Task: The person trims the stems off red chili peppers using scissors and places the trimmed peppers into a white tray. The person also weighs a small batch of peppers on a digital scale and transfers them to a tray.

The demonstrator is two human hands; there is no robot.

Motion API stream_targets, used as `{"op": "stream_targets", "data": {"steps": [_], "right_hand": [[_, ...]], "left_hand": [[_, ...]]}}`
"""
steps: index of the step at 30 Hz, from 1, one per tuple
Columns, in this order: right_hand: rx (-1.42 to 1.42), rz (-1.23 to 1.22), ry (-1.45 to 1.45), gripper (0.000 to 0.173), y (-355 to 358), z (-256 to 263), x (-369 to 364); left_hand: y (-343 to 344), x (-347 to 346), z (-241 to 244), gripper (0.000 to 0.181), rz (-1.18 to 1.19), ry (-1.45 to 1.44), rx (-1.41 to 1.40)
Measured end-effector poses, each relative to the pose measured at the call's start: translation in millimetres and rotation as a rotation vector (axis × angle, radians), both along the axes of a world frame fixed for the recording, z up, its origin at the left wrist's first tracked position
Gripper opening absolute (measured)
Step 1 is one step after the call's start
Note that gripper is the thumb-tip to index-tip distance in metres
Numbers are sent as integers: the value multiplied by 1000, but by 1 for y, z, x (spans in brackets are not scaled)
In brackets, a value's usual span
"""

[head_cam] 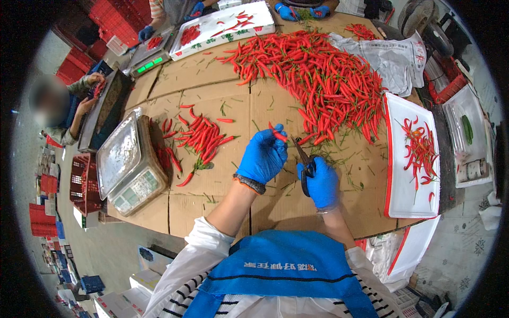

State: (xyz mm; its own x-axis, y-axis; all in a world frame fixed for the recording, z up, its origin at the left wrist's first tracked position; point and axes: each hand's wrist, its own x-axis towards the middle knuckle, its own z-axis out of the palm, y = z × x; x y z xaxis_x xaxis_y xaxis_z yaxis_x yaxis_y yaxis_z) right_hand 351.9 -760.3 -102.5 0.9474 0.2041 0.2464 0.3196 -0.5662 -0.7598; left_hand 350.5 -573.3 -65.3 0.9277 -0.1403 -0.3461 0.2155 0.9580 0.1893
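Note:
In a blue glove, my left hand (263,155) pinches a red chili pepper (277,133) over the cardboard-covered table (222,95). My right hand (323,183), gloved the same way, grips black-handled scissors (305,159). Their blades point up and left, close to the held chili. Beyond both hands spreads a large heap of red chilies (318,75), many with green stems. A smaller pile of chilies (201,137) lies to the left of my left hand. Cut green stems (330,155) are scattered around the scissors.
At left stands a weighing scale (137,171) with a metal pan. A white foam tray (409,190) holding some chilies sits at right. Across the table are a foam box (222,30), another scale (153,55), a crumpled plastic bag (393,59) and co-workers' gloved hands (288,12).

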Motion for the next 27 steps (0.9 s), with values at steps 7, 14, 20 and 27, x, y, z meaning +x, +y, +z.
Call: {"op": "stream_targets", "data": {"steps": [7, 14, 20, 27], "right_hand": [[-135, -254, -24, 26, -40, -20, 2], [-139, -320, 6, 29, -57, -33, 7], [-44, -333, 40, 27, -57, -25, 7], [-78, -313, 19, 28, -59, -33, 8]], "left_hand": [[122, 1, 19, 33, -518, 207, 2211], [46, 76, -13, 26, -120, -818, 2504], [-12, 131, -48, 29, -435, -912, 2646], [18, 122, -49, 25, -436, -952, 2521]]}}
